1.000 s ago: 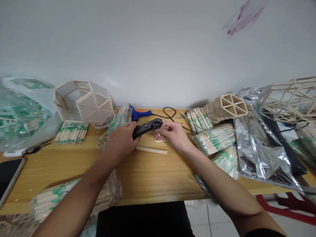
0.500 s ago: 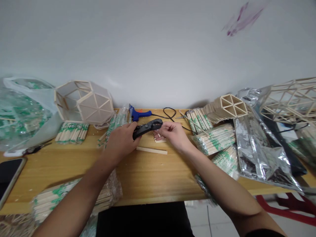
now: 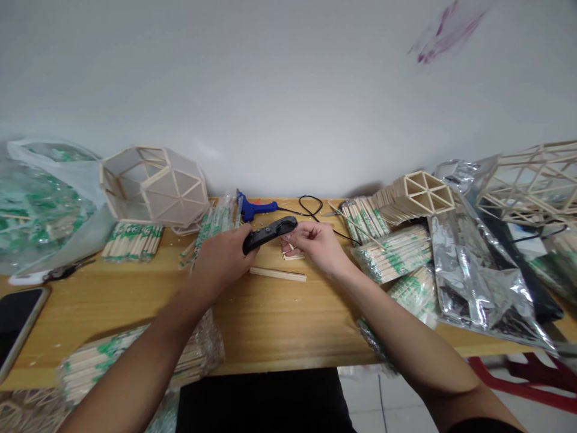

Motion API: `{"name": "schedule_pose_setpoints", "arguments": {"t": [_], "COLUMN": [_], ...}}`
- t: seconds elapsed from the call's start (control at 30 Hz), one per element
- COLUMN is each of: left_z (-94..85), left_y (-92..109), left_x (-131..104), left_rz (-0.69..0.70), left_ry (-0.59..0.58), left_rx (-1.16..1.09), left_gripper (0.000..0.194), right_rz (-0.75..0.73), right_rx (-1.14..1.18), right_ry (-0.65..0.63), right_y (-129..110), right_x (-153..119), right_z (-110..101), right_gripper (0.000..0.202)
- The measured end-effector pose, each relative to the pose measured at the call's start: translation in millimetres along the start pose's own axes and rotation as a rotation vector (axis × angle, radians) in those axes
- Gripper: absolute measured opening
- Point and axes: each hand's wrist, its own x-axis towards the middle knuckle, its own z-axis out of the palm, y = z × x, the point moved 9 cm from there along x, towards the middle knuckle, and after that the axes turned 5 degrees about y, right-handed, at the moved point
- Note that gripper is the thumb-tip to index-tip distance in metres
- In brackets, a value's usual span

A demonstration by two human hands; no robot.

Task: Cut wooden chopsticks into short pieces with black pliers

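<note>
My left hand (image 3: pixel 223 255) is wrapped around a black plier-like hand tool (image 3: pixel 270 233), whose rounded head points right. Just beside that head, my right hand (image 3: pixel 318 246) is closed in a pinch on a short pale wooden stick (image 3: pixel 291 245); its fingers hide much of the piece. Several short cut sticks (image 3: pixel 293 257) lie on the table under the right fingertips. A longer bundle of wooden sticks (image 3: pixel 278 275) rests on the wood just in front of both hands.
Behind the hands lies a blue glue gun (image 3: pixel 256 207) with a black cord. Wrapped chopstick packs (image 3: pixel 396 252) are piled at right, near hexagonal stick frames (image 3: pixel 428 192). Left are a polygonal stick structure (image 3: pixel 174 192), a plastic bag (image 3: pixel 49 204), scissors (image 3: pixel 67 270) and a phone (image 3: pixel 20 325).
Both hands stay almost where they were, with the tool and the short stick still held. The whole view has shifted very slightly.
</note>
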Motion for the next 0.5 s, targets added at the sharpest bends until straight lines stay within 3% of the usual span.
{"name": "schedule_pose_setpoints", "arguments": {"t": [0.13, 0.23, 0.37, 0.5], "left_z": [-2.4, -1.7, 12.4, 11.4], "left_y": [-16, -30, -26, -17], "left_x": [6, 12, 13, 9], "left_rz": [-0.094, -0.176, -0.269, -0.355], "left_ry": [0.055, 0.108, -0.049, -0.146], "left_rx": [-0.221, -0.582, -1.3, -1.575], "left_gripper": [0.03, 0.042, 0.051, 0.062], "right_rz": [-0.07, -0.266, -0.505, -0.626], "right_rx": [-0.07, -0.289, -0.653, -0.915], "right_ry": [0.043, 0.138, 0.185, 0.108], "right_y": [-4, -21, -42, -45], "right_x": [5, 9, 6, 2], "right_z": [-11, -27, -31, -18], "right_gripper": [0.033, 0.026, 0.012, 0.01]}}
